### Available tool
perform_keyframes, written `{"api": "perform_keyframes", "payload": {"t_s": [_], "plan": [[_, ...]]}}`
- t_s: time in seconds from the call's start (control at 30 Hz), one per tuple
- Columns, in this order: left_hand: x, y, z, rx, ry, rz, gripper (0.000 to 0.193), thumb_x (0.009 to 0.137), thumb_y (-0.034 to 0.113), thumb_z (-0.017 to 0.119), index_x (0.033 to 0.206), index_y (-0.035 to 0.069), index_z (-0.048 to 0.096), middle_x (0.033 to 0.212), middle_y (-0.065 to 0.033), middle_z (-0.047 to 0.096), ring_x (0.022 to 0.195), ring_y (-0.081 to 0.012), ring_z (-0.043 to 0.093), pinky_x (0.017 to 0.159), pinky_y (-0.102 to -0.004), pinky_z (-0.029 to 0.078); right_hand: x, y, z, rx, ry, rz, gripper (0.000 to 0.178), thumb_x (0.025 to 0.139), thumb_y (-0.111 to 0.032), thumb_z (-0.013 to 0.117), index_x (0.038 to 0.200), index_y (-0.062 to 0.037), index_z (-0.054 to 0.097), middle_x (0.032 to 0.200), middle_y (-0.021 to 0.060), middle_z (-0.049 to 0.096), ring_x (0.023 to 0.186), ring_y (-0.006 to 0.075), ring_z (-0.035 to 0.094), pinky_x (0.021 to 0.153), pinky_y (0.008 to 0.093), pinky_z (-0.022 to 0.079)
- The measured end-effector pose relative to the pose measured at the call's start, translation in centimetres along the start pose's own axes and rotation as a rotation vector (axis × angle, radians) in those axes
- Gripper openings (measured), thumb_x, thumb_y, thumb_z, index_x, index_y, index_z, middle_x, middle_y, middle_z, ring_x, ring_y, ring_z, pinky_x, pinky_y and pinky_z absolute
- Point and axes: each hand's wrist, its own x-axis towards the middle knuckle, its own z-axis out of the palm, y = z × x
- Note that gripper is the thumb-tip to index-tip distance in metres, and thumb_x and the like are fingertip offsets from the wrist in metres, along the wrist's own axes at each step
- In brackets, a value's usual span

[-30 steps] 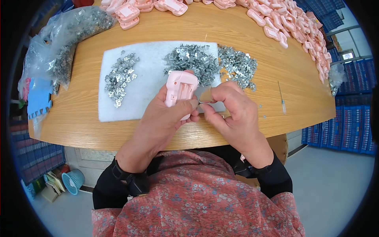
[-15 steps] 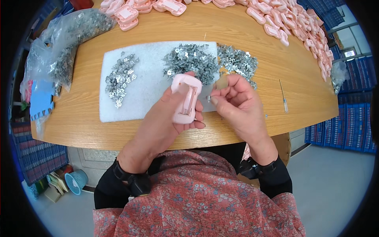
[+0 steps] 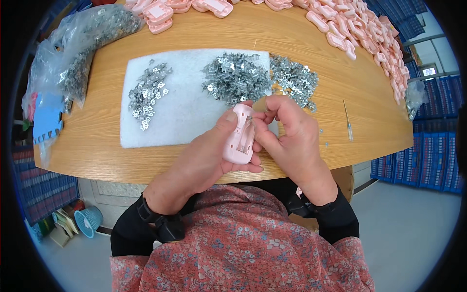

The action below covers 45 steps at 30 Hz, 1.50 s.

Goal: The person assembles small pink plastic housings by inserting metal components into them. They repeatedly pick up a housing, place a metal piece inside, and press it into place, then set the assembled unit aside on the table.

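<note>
Fingers of the left hand (image 3: pixel 206 148) clasp a pale pink, rounded plastic housing (image 3: pixel 238 153), likely light, stiff and best held by its sides, above a brown wooden counter (image 3: pixel 97 158), the right hand (image 3: pixel 294 138) touching, grip unclear.

Wooden table (image 3: pixel 331 87), pale floor (image 3: pixel 394 228), perhaps blue racks (image 3: pixel 418 160)

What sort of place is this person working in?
Probably an assembly workshop: heaps of small silvery metal pieces and many pale pink plastic casings are spread over a curved wooden table, and the person's left hand holds a similar pink casing.
</note>
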Motion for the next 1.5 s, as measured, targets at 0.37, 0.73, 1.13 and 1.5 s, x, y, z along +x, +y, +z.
{"api": "perform_keyframes", "payload": {"t_s": [0.37, 0.73, 1.13, 1.5], "plan": [[0.1, -0.1, 0.1, 0.149, -0.033, -0.019, 0.052, 0.108, 0.044, 0.033, 0.147, 0.01, 0.033, 0.108, -0.0116, 0.061, 0.091, -0.022, 0.065, 0.081, -0.0411, 0.06, 0.2, -0.7, -0.6, -0.338, -0.124, -0.089, 0.023, 0.081, -0.003, 0.074, 0.101, -0.0055, 0.062, 0.081, 0.0074, 0.064, 0.075, 0.0226, 0.065, 0.065, 0.0345, 0.052], [-0.2, 0.2, -0.2, 0.202, -0.111, 0.084, 0.049, 0.108, 0.03, 0.037, 0.151, 0.007, 0.033, 0.106, -0.0146, 0.065, 0.088, -0.0204, 0.067, 0.079, -0.0355, 0.057, -1.2, 1.3, -1.5, 0.735, -0.279, 0.592, 0.027, 0.1, -0.016, 0.061, 0.122, -0.0038, 0.051, 0.088, -0.0006, 0.061, 0.077, 0.0053, 0.056, 0.069, 0.022, 0.047], [-0.9, 1.5, 1.3, 1.258, 0.039, 0.299, 0.032, 0.103, 0.012, 0.046, 0.132, 0.001, 0.051, 0.106, -0.008, 0.062, 0.088, -0.0115, 0.06, 0.077, -0.0296, 0.051, -2.9, 0.7, -1.0, 0.688, -0.218, 0.509, 0.028, 0.101, -0.012, 0.057, 0.125, -0.0023, 0.046, 0.088, 0.0016, 0.064, 0.076, 0.0053, 0.057, 0.067, 0.0221, 0.045], [-1.4, 1.5, -0.1, -0.086, -0.193, -0.149, 0.035, 0.105, 0.028, 0.041, 0.133, 0.007, 0.049, 0.089, -0.0012, 0.047, 0.067, -0.0099, 0.042, 0.059, -0.0244, 0.036, -2.6, 0.9, -0.6, 0.669, -0.036, 0.226, 0.029, 0.092, -0.01, 0.07, 0.118, -0.0031, 0.059, 0.085, -0.0028, 0.057, 0.075, 0.0045, 0.049, 0.069, 0.0204, 0.043]]}}
